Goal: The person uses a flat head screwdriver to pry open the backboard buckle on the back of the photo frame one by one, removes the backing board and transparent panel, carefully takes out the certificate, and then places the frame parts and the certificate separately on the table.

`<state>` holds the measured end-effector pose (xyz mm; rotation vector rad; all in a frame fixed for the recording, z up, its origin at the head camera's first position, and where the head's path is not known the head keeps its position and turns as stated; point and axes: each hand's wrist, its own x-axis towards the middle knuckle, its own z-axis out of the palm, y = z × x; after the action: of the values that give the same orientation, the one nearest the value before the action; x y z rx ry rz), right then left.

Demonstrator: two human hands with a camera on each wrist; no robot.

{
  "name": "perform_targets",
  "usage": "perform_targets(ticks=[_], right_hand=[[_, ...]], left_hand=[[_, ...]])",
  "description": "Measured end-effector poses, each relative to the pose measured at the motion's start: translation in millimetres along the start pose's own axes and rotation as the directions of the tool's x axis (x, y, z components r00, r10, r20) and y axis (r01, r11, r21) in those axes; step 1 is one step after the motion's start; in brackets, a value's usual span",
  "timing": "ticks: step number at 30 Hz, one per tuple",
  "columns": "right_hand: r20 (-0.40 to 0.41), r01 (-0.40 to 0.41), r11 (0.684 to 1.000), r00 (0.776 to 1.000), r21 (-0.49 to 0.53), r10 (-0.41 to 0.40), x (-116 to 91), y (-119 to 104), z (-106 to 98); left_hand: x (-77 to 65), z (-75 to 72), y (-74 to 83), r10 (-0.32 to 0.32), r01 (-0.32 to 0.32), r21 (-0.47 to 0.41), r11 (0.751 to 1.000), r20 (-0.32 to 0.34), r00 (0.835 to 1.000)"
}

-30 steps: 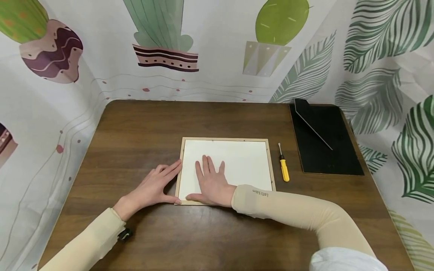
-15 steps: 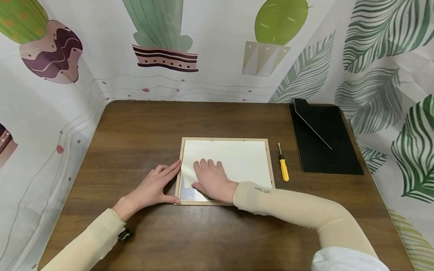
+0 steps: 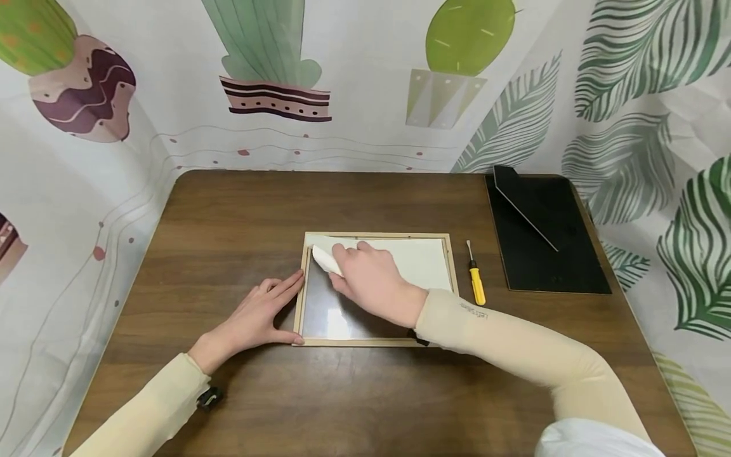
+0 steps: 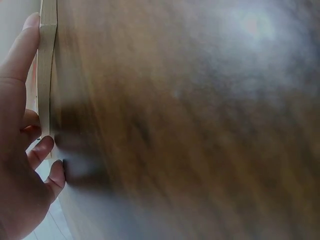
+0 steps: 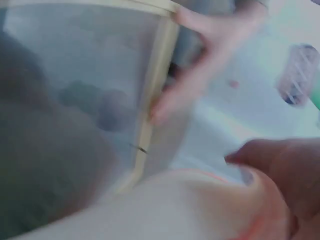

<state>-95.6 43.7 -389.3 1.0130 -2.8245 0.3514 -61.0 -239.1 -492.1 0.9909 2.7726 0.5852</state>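
Note:
A light wooden picture frame lies on the brown table. Inside it is a clear, shiny pane, bare over its near left part. My right hand pinches the left part of a white sheet of paper, which curls up off the pane. The right wrist view has the raised sheet, blurred, with reddish marks near the fingers. My left hand rests against the frame's left side, thumb at the near left corner. In the left wrist view, its fingertips touch the side of the wooden rail.
A screwdriver with a yellow handle lies just right of the frame. Further right is a black backing board with a stand flap sticking up. A patterned cloth hangs behind the table.
My right hand has gone from lying flat on the sheet to gripping it, and has moved up and right. The sheet has peeled back, uncovering the pane. My left hand has stayed put.

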Motion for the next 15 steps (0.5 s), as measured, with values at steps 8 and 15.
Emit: perform_targets(ticks=[8,15], right_hand=[[0.015,-0.066,0.97,0.998,0.235,0.064,1,32,-70],[-0.135,-0.178,0.767,0.936,0.617,0.325,-16,78,-120]], left_hand=[[-1.3,1.1,0.8,-0.004,0.004,0.017,1.0,0.002,1.0],[-1.0,-0.2,2.8,-0.013,0.013,0.004,1.0,0.014,1.0]])
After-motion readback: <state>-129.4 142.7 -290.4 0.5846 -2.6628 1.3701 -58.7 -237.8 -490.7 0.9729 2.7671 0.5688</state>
